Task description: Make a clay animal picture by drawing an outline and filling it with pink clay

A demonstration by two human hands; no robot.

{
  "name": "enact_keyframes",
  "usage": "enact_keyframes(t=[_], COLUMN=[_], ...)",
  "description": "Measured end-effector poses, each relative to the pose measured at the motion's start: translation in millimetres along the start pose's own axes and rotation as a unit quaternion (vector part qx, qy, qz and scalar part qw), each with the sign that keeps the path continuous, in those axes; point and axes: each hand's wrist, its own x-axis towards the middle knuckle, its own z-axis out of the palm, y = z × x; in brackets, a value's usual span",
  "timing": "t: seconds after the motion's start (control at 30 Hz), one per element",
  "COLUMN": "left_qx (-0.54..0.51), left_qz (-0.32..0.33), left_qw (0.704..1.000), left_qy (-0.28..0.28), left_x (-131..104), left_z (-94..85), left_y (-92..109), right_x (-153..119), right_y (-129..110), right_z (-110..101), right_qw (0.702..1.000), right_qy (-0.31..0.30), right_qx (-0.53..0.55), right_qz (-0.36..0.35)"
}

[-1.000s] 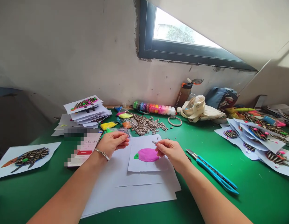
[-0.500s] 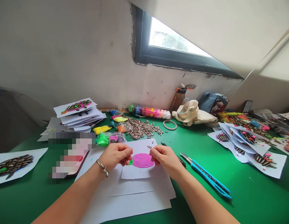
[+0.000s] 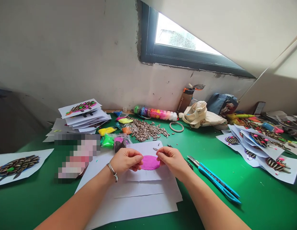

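Observation:
My left hand (image 3: 129, 159), with a bangle at the wrist, is closed in a pinch over the left end of a flat oval of magenta clay (image 3: 150, 163). The clay lies on a small white sheet of paper (image 3: 146, 176). At the oval's right end my right hand (image 3: 171, 159) also pinches thumb and forefinger together. What either hand holds, if anything, is hidden by the fingers. A sunflower seed (image 3: 155, 149) lies on the paper just beyond my right fingertips. Larger white sheets (image 3: 143, 206) are underneath.
Beyond the hands are bags of coloured clay (image 3: 107, 140) and a pile of sunflower seeds (image 3: 148, 129). A blue utility knife (image 3: 215, 182) with its blade out lies right. Seed pictures (image 3: 256, 143) are stacked right and left. A roll of tape (image 3: 176, 126) and a bottle (image 3: 185, 100) stand further back.
My view has shifted slightly. My left hand has moved right, closer to my right hand, and now covers the oval's left end and the green bit that showed at its fingertips.

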Motion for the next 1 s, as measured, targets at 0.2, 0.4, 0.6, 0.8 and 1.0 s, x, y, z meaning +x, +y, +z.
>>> enact_keyframes(t=[0.2, 0.4, 0.6, 0.8, 1.0], left_qx=[-0.031, -0.046, -0.054, -0.043, -0.083], left_qz=[-0.006, -0.009, -0.009, 0.027, 0.012], left_qw=[0.999, 0.996, 0.995, 0.996, 0.994], left_qy=[0.036, 0.076, 0.085, 0.075, 0.065], left_x=[5.2, 9.2, 6.8, 3.1, 1.0], left_z=[-5.5, -7.2, -8.0, -10.8, -13.8], left_y=[-6.9, -13.8, -19.5, -26.6, -19.6], right_x=[10.8, 19.3, 14.6, 7.5, 5.6], right_y=[13.6, 16.8, 16.5, 7.9, 8.6], right_z=[2.0, 10.3, 7.3, 9.7, 8.9], right_qw=[0.997, 0.994, 0.995, 0.999, 0.999], right_qy=[0.052, 0.059, 0.061, 0.016, 0.025], right_qx=[0.052, 0.092, 0.083, 0.041, 0.006], right_qz=[0.0, -0.012, -0.007, -0.022, -0.023])
